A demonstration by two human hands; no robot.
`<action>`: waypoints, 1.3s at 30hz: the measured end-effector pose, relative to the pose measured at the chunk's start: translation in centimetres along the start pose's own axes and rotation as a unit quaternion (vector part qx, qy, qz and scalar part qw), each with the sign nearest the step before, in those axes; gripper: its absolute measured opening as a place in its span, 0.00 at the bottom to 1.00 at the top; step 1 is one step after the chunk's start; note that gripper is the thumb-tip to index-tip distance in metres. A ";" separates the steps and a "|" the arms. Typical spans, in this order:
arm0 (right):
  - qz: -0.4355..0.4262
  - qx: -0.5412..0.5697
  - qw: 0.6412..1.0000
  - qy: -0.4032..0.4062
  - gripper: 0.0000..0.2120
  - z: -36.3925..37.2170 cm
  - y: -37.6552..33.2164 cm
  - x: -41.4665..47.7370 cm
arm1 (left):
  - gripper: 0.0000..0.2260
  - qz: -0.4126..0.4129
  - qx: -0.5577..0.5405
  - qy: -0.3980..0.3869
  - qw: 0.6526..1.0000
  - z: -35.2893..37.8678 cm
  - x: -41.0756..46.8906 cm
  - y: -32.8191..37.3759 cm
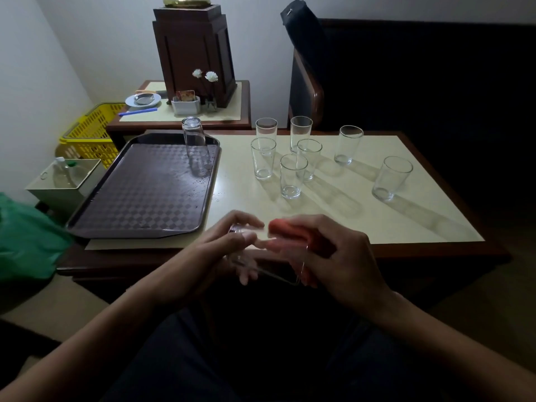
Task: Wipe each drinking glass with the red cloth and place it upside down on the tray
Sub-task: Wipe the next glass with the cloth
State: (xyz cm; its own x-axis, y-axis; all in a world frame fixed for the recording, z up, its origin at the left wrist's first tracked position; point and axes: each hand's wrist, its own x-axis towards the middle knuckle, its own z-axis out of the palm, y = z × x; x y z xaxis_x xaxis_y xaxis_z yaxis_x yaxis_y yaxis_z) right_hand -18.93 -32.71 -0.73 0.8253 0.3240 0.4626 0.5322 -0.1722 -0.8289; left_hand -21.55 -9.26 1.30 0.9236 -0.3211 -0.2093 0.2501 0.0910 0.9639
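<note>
Hands met over the lap, just short of the table's (pixel 377 216) near edge, with one drinking glass (pixel 262 242) held on its side between them. The left hand (pixel 226 250) curled round the base end of that glass, probably to keep it from turning. The right hand (pixel 342 262) gripped the red cloth (pixel 287 230) at the mouth end. Cloth seemed to be pushed into or round the rim, though blur hid how far in it went. Laying the glass sideways looked sensible: it turned the open end toward the cloth hand and let the other hand brace against the rubbing.

On the brown tray (pixel 139 198), set at the table's left end, a single inverted glass (pixel 197 152) stood near the far right corner, mouth down. Starting at the back likely left the nearer part free for the rest to be set down without reaching over finished ones. Seven upright glasses (pixel 293 175) stood on the table to the right of the tray. Five were bunched together and two stood further right, all mouth up and apart from each other. By that count the job was barely begun, and the wiping of a second glass was the step in hand. A yellow basket (pixel 90 132) sat on the floor beyond the tray, taking no part.
</note>
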 end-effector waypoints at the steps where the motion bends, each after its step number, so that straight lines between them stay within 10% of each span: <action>1: 0.103 0.060 0.993 0.009 0.17 0.2 0.2 -0.1 | 0.19 0.033 -0.012 -0.001 0.999 -0.3 -0.1 0.0; 3: 0.130 0.085 0.987 0.029 0.18 0.4 0.0 0.0 | 0.22 0.053 -0.009 -0.006 0.999 -0.7 -0.2 0.1; 5: -0.073 -0.033 0.997 0.023 0.16 0.1 -0.3 0.0 | 0.19 0.030 -0.005 -0.003 1.000 -0.7 0.1 0.1; 8: -0.356 -0.203 0.911 -0.038 0.09 -0.4 -0.5 0.1 | 0.27 -0.075 0.028 0.013 0.997 -0.2 0.6 -0.4; 10: -0.295 -0.169 0.940 -0.041 0.10 -0.5 0.0 0.3 | 0.29 -0.092 0.024 -0.005 0.995 0.2 0.5 -0.9; 14: 0.129 0.067 0.989 0.015 0.17 0.2 0.6 0.1 | 0.21 0.029 -0.047 -0.021 0.998 -0.4 0.3 -0.7; 17: -0.049 -0.043 0.998 0.021 0.16 -0.1 0.1 0.1 | 0.19 0.028 -0.026 -0.022 0.999 -0.4 0.3 -0.3; 21: -0.339 -0.198 0.918 -0.060 0.10 -0.4 -0.2 0.4 | 0.28 -0.057 0.035 0.021 0.998 0.3 0.6 -0.7; 27: 0.098 0.079 0.992 -0.018 0.18 0.1 0.4 0.2 | 0.25 0.031 -0.074 0.001 0.997 0.1 0.6 -0.7; 30: -0.080 -0.033 0.996 -0.036 0.16 -0.2 -0.3 0.3 | 0.23 0.014 -0.054 0.004 0.998 0.0 0.7 -0.6; 33: -0.320 -0.191 0.920 -0.122 0.12 -0.1 -0.5 0.3 | 0.26 -0.056 -0.022 0.014 0.998 0.2 0.7 -0.9; 36: -0.236 -0.127 0.959 -0.091 0.14 0.3 0.0 0.1 | 0.21 -0.046 -0.042 -0.015 0.998 0.4 0.6 -1.1; 39: 0.054 0.087 0.994 -0.039 0.16 0.4 0.2 0.1 | 0.23 0.012 -0.097 -0.021 0.995 -0.2 0.7 -0.7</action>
State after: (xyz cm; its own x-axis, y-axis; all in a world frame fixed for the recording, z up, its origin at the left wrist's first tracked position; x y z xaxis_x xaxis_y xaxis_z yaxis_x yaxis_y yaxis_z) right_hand -18.80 -32.35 -0.95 0.8552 0.3851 0.3469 0.3946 -0.0499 -0.9175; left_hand -21.01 -9.32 0.45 0.9181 -0.3547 -0.1767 0.2836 0.2770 0.9181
